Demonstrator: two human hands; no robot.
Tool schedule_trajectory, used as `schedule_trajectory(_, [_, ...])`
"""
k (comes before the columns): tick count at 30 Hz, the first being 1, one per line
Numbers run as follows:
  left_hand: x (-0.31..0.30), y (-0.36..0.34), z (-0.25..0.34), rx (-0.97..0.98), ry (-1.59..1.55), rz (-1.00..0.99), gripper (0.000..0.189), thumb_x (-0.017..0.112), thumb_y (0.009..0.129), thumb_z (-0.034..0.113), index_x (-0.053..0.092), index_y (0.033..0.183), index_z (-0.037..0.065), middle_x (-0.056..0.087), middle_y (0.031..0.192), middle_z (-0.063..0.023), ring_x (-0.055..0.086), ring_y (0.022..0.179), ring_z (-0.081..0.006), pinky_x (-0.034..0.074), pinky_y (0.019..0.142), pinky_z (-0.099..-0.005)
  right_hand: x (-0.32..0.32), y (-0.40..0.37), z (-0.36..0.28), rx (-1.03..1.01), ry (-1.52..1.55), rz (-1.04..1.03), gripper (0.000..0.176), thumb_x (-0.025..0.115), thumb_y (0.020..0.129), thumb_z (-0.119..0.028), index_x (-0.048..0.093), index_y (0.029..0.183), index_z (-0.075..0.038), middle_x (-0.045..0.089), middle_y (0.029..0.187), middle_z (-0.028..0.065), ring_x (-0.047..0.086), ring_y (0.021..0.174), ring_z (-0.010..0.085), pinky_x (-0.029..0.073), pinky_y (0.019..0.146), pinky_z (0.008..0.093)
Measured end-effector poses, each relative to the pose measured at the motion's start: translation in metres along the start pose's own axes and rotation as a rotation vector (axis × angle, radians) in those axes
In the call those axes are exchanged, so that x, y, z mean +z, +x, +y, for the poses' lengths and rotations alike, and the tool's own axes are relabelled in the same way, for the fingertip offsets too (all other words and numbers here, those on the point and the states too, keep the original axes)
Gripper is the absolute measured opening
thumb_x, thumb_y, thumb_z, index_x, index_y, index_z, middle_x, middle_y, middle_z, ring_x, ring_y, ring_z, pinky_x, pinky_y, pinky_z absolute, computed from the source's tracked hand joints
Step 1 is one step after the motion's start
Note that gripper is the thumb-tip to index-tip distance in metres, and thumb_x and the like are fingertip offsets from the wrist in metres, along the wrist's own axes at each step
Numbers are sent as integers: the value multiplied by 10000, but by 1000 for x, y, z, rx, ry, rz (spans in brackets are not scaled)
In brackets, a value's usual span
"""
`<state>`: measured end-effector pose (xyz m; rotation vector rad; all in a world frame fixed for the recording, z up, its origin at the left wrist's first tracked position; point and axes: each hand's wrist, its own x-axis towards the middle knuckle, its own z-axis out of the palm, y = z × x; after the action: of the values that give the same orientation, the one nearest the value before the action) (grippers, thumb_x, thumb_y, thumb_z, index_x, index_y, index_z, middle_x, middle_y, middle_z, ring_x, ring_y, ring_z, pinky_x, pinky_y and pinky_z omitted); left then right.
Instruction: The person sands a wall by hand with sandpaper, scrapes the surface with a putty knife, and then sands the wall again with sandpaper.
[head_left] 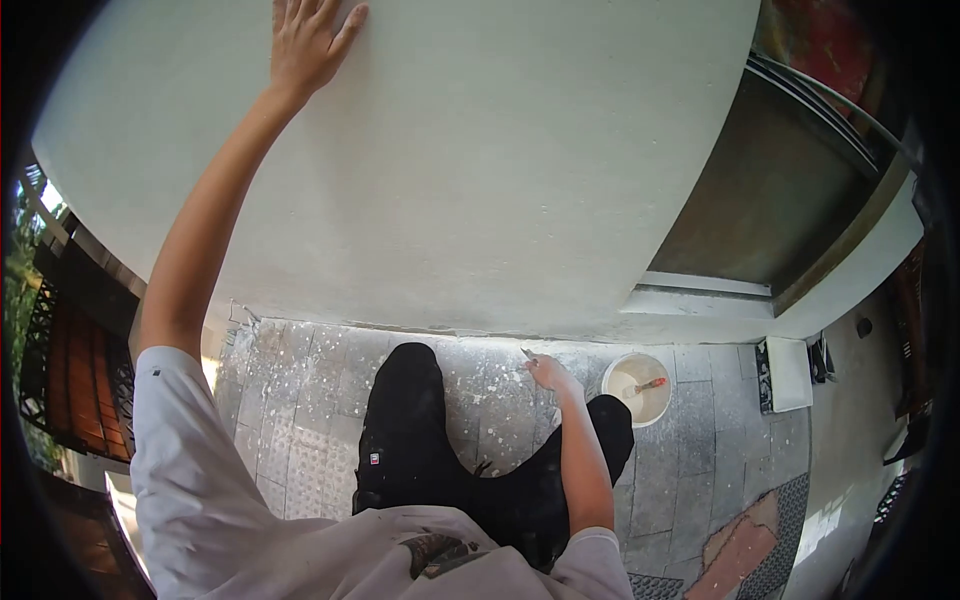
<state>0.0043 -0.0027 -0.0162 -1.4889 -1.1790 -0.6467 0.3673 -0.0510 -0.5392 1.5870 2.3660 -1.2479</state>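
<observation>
Grip: your right hand point(548, 374) is closed on a small tool point(529, 353), near the foot of the wall point(470, 180). Hold its tip at a shallow, steady angle. Brace with your left hand point(305, 45), opened out against the wall. Mind the bucket point(622, 376) just beside your right knee point(612, 415).

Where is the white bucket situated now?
In the head view, the white bucket stands right of centre on the paving, beside the right knee and right of the right hand.
</observation>
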Motion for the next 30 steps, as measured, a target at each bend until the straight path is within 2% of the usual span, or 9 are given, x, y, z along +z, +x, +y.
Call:
schedule_trajectory(2, [7, -28, -5, -5, -129, 122, 579, 432, 953, 460, 262, 1489, 325, 162, 1579, 0, 120, 1457, -267, 40, 1162, -532, 1, 2, -1, 23, -11, -20, 444, 456, 956, -322, 506, 1314, -64, 555, 1264, 231, 523, 1178, 387, 421, 996, 465])
schedule_trajectory(3, [9, -43, -4, -24, -154, 114, 570, 424, 960, 442, 267, 1492, 312, 143, 1586, -22, 94, 1459, -308, 25, 1124, -600, 1, 4, -2, 29, 0, -8, 436, 462, 953, -323, 528, 1282, -45, 561, 1251, 238, 527, 1173, 388, 422, 992, 462])
schedule_trajectory(6, [27, -97, 2, -152, -70, 35, 627, 456, 940, 443, 220, 1504, 304, 106, 1590, -5, 63, 1467, -231, 21, 1139, -591, 5, 8, 0, 37, 24, 26, 428, 479, 947, -327, 580, 1200, 3, 578, 1213, 256, 537, 1158, 394, 425, 981, 456])
schedule_trajectory(9, [34, -147, 30, -205, -165, -43, 623, 452, 946, 410, 226, 1510, 269, 95, 1593, -41, 35, 1469, -280, 7, 1092, -659, 11, 12, 2, 17, 19, 25, 427, 483, 946, -331, 597, 1167, 17, 588, 1191, 263, 541, 1151, 399, 427, 975, 452])
schedule_trajectory(12, [34, -195, 59, -180, -158, -185, 676, 453, 947, 400, 171, 1523, 186, 42, 1596, -69, -24, 1468, -294, -26, 1109, -623, 6, 10, -4, 31, 6, -9, 462, 476, 947, -358, 578, 1196, 18, 575, 1218, 261, 529, 1172, 394, 419, 987, 441])
schedule_trajectory(20, [28, -293, 116, -116, -258, -503, 709, 493, 916, 418, 227, 1504, 124, 129, 1582, -83, 60, 1460, -314, 75, 1146, -570, 7, 4, -10, 82, -28, -99, 566, 462, 947, -430, 528, 1264, 35, 543, 1278, 257, 495, 1227, 381, 388, 1033, 422])
schedule_trajectory(22, [27, -305, 118, -67, -247, -562, 708, 494, 917, 409, 229, 1502, 110, 134, 1579, -98, 62, 1459, -326, 77, 1145, -570, 6, 0, -15, 93, -38, -68, 511, 447, 956, -393, 552, 1235, 22, 551, 1261, 257, 503, 1210, 389, 394, 1023, 434])
schedule_trajectory(26, [28, -308, 112, -53, -230, -547, 690, 500, 914, 405, 253, 1496, 127, 168, 1575, -66, 89, 1460, -290, 93, 1150, -555, 24, 11, 3, 60, -40, -21, 495, 439, 960, -376, 556, 1232, 21, 550, 1258, 260, 507, 1207, 386, 391, 1026, 439])
schedule_trajectory(30, [21, -302, 115, -95, -241, -523, 680, 515, 905, 395, 282, 1486, 130, 219, 1562, -43, 147, 1450, -258, 119, 1146, -544, 24, 19, 0, 116, -66, -129, 539, 455, 947, -400, 514, 1291, 11, 530, 1299, 248, 487, 1240, 372, 382, 1044, 417])
